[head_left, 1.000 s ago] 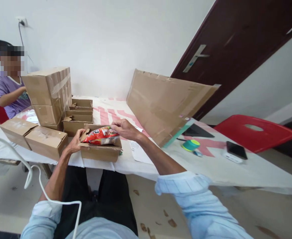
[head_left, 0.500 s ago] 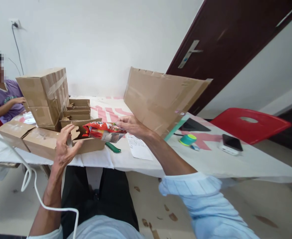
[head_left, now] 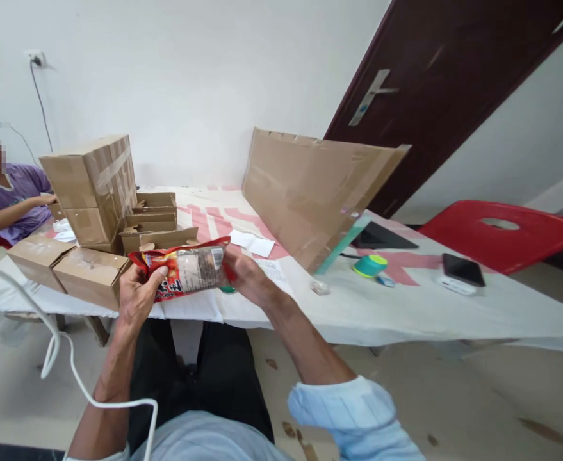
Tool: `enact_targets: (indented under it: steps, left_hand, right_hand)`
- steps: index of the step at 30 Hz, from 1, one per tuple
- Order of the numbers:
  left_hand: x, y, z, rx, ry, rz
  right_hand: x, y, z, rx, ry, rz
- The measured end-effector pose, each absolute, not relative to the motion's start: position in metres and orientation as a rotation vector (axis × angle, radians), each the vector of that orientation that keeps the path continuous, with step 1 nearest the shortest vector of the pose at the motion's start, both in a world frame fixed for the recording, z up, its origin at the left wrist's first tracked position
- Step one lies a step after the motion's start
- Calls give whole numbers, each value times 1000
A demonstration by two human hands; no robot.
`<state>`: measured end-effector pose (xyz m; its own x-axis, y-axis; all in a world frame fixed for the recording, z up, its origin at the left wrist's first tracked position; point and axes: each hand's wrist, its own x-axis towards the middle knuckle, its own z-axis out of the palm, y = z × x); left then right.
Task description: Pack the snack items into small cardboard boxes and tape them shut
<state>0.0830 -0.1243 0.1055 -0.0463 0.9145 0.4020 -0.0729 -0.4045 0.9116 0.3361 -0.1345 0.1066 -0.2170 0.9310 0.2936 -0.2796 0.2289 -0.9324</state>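
A red plastic snack packet (head_left: pixel 189 269) with a pale printed back panel and a barcode is stretched level between my two hands, in front of the open cardboard boxes. My left hand (head_left: pixel 139 291) grips its left end, thumb across the front. At the right end, my right hand (head_left: pixel 247 275) is closed on the packet, its fingers slightly blurred and partly behind it. Directly behind the packet, an open carton (head_left: pixel 161 239) is largely covered by it. A bit of a green object (head_left: pixel 227 290) shows under the packet's lower edge.
Taped cartons (head_left: pixel 89 186) are stacked at left, with closed boxes (head_left: pixel 86 266) before them. A large cardboard sheet (head_left: pixel 319 192) leans mid-table. Farther right are a green tape roll (head_left: pixel 366 266), a phone (head_left: pixel 464 269) and a red chair (head_left: pixel 506 234). Another person (head_left: pixel 9 198) sits at far left.
My left hand has gone from spread beside the carton to gripping the packet. The packet has come out over the carton, towards me, and turned its printed back panel to view.
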Motion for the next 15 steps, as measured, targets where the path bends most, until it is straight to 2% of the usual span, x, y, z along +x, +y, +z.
enact_targets:
  steps: [8, 15]
  left_hand:
    - [80, -142, 44, 1233, 1091, 1266]
    - [81, -132, -9, 1003, 1142, 1131]
  right_hand:
    - [302, -155, 4, -861, -933, 1399]
    - [298, -153, -48, -1104, -839, 1342]
